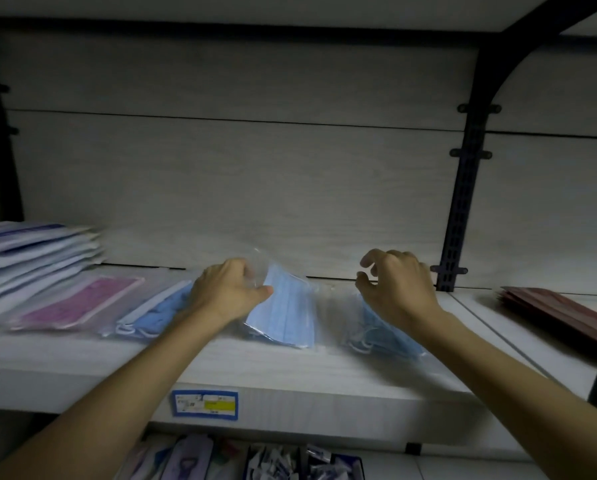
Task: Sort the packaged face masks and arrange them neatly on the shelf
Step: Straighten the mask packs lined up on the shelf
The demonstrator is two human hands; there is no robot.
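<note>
On the white shelf (290,372) lie several clear packs of face masks. My left hand (227,289) grips the top edge of a light blue mask pack (286,313), which tilts up off the shelf. To its right lies another blue mask pack (380,330), and my right hand (394,282) hovers just above it with fingers loosely curled, holding nothing. Further left sit a darker blue mask pack (155,313) and a pink mask pack (82,303).
A stack of white and blue packets (30,258) rises at the far left. Dark red packs (560,313) lie at the far right beyond a black upright bracket (463,202). A price label (205,403) sits on the shelf's front edge. Small goods (272,462) fill the shelf below.
</note>
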